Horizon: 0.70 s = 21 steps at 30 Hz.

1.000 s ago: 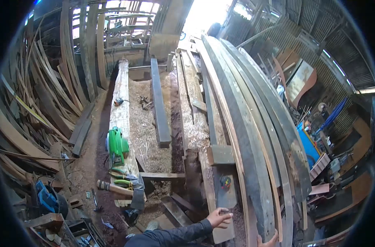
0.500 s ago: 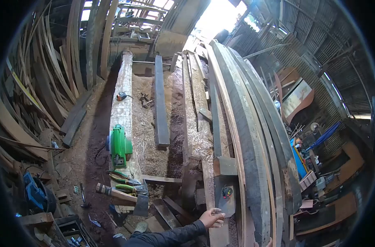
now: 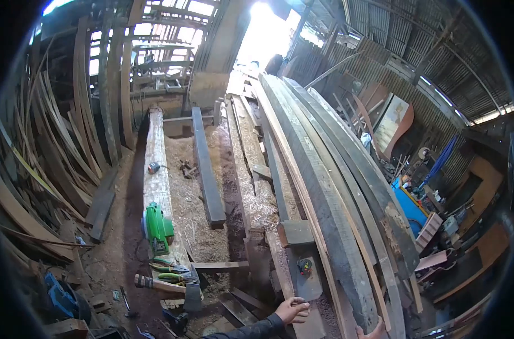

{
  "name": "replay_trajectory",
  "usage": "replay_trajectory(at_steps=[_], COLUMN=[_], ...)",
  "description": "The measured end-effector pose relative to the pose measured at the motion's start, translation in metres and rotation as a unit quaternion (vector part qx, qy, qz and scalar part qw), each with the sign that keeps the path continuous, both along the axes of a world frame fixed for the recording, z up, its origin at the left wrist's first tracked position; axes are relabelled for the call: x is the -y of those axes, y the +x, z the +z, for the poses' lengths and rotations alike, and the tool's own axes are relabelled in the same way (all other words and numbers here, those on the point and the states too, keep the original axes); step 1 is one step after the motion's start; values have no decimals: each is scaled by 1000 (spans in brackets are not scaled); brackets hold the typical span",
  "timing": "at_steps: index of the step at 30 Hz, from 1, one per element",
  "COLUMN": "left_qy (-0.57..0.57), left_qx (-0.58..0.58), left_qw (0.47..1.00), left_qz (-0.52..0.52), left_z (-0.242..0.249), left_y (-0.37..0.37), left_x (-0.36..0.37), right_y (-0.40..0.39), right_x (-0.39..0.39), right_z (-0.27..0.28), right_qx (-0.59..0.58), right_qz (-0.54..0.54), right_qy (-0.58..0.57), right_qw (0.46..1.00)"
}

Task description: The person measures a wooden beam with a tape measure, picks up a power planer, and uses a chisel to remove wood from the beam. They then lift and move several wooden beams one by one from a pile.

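- Right hand (image 3: 371, 329), bottom edge right of centre: thumb and fingers gripping the near end of a thick dark plank (image 3: 323, 198), which runs up to the top centre.
- Left hand (image 3: 292, 312), bottom centre: fingers loosely curled; cannot tell if it holds anything.
- Tape measure (image 3: 305, 267), just above the left hand.
- Green power tool (image 3: 158, 229), left of centre, on a pale beam (image 3: 156, 138).

View swings: green power tool (image 3: 157, 229) and long dark squared timber beam (image 3: 207, 169) sit lower and slightly left in frame than half second ago. Bright white doorway (image 3: 265, 37) shifts left along top. Bare left hand (image 3: 292, 311) lower, near bottom centre; less dark sleeve (image 3: 265, 326) showing. Bare right hand (image 3: 374, 331) shows more at bottom edge, right of centre.
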<state>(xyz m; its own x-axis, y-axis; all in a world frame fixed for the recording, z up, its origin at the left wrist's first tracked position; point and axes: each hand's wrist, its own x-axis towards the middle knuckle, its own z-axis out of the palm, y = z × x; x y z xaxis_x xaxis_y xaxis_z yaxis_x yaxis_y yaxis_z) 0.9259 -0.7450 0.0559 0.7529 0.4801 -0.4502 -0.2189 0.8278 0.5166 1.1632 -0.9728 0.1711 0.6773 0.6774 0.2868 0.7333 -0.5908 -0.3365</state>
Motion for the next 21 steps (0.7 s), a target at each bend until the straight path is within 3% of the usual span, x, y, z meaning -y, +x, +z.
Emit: replay_trajectory(at_steps=[2, 3, 4, 5, 6, 8, 14, 15, 21], left_qy=[0, -1, -2, 7, 7, 7, -9, -4, 7], left_qx=[9, 2, -3, -18, -3, -17, -68, -58, -93], left_qw=[1000, 1000, 1000, 997, 999, 998, 997, 997, 994], left_qz=[10, 7, 5, 75, 43, 54, 38, 41, 60], left_z=[-6, -27, -4, 18, -4, -6, -17, -22, -21], left_y=[5, 20, 16, 7, 15, 21, 34, 34, 51], left_x=[7, 12, 10, 24, 23, 32, 60, 65, 90], right_y=[15, 17, 20, 14, 11, 10, 16, 22, 29], right_x=[1, 0, -1, 6, 6, 7, 10, 11, 16], right_z=[-7, 2, 6, -11, -11, -2, 1, -5, 2], right_qx=[5, 2, 2, 38, 29, 81, 94, 38, 4], right_qz=[27, 4, -19, 29, 34, 28, 52, 41, 69], right_qy=[26, -57, -141, 28, 34, 5, 39, 16, 4], right_qw=[999, 998, 990, 998, 998, 996, 993, 998, 998])
